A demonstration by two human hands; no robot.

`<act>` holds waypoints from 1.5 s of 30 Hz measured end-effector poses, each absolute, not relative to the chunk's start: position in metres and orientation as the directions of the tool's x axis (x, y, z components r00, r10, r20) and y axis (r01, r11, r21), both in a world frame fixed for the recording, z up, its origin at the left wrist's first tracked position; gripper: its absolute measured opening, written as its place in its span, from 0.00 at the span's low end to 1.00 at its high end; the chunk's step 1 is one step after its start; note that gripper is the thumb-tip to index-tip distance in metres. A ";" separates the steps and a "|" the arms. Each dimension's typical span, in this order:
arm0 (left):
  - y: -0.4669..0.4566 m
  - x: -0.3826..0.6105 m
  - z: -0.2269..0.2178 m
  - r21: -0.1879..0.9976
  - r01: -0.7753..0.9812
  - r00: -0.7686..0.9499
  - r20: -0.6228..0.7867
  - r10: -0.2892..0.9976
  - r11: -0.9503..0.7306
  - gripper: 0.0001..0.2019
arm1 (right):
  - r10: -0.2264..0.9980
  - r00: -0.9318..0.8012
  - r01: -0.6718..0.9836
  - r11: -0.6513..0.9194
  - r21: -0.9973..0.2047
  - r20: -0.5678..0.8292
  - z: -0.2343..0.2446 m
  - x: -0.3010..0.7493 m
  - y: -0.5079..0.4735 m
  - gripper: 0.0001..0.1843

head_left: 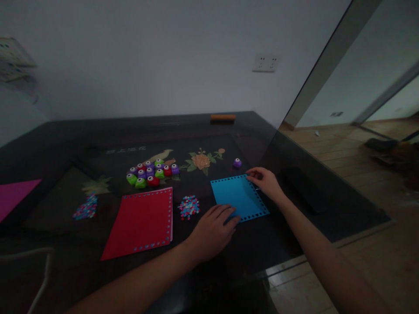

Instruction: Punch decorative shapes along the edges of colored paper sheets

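blue card (236, 196): flat on the dark table (255, 244), holes along its top, right and bottom edges, lying between the two hands.
left hand (214, 229): palm down over the card's lower left corner, fingers loosely spread, clasping nothing.
right hand (266, 183): thumb and forefinger near each other at the card's upper right corner; one cannot tell whether they pinch anything.
single purple piece (237, 163): just beyond the card's upper edge, near the right fingertips.
loose bits (189, 207): a small heap between the blue card and the red card (144, 222).
eye-topped pieces (150, 172): grouped behind the red card.
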State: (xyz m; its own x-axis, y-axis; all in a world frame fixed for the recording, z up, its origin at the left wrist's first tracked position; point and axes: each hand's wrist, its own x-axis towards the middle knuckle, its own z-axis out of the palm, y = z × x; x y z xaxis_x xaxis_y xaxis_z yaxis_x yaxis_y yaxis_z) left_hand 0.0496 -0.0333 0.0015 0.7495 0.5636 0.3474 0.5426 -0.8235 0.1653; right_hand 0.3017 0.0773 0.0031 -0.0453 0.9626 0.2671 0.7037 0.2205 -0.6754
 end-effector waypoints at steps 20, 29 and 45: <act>0.021 -0.159 0.025 0.303 0.820 0.380 0.347 0.857 -0.486 0.14 | 0.979 -0.001 0.726 0.140 -0.673 0.202 0.011 0.301 0.079 0.15; 0.026 -0.185 0.032 0.359 0.827 0.372 0.227 0.900 -0.432 0.16 | 0.932 -0.167 0.718 0.339 -0.608 0.322 0.052 0.231 0.072 0.11; 0.028 -0.199 0.024 0.424 0.821 0.392 0.069 0.917 -0.383 0.28 | 0.657 -0.746 0.623 0.745 -0.238 0.105 0.035 0.058 0.066 0.33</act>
